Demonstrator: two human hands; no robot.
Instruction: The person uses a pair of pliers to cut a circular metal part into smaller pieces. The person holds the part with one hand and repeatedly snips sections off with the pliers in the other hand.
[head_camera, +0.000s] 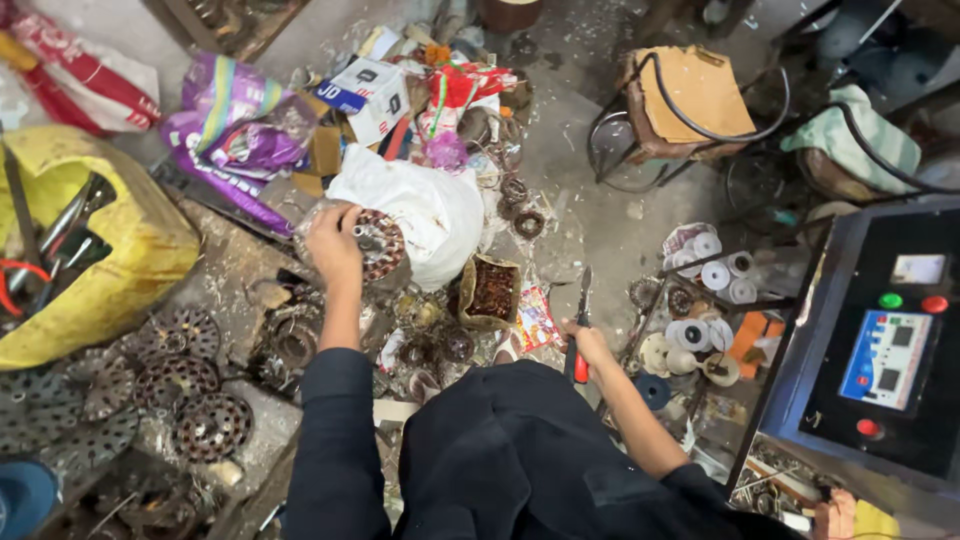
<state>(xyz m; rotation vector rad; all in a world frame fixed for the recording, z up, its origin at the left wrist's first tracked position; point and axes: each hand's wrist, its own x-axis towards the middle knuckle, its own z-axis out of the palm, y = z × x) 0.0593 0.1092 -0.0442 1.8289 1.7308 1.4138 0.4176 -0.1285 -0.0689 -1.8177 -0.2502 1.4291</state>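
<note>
Seen from above, a person in dark sleeves sits over a cluttered workshop floor. At the far left a yellow plastic tub (120, 250) holds long metal tools, and below it several flat round perforated metal discs (190, 385) lie side by side on the ground. Next along, the left hand (333, 245) reaches forward with its fingers closed over the rim of a round copper-wound motor stator (378, 242), which rests against a white cloth sack (440, 215). Behind the sack lies a heap of purple plastic bags (240, 125), cardboard boxes and wrappers. Just right of the sack, a small open brown box of dark metal parts (492, 290) sits on the floor. Further right, the right hand (588, 345) is wrapped around the red handle of a pair of cutters (581, 330), the blades pointing away from the body. Beyond it stand white rolls of tape (715, 272) on a low rack, with a cushioned metal-framed stool (690, 105) behind. At the far right is a grey control panel with a small blue screen and red and green buttons (885, 345).
</note>
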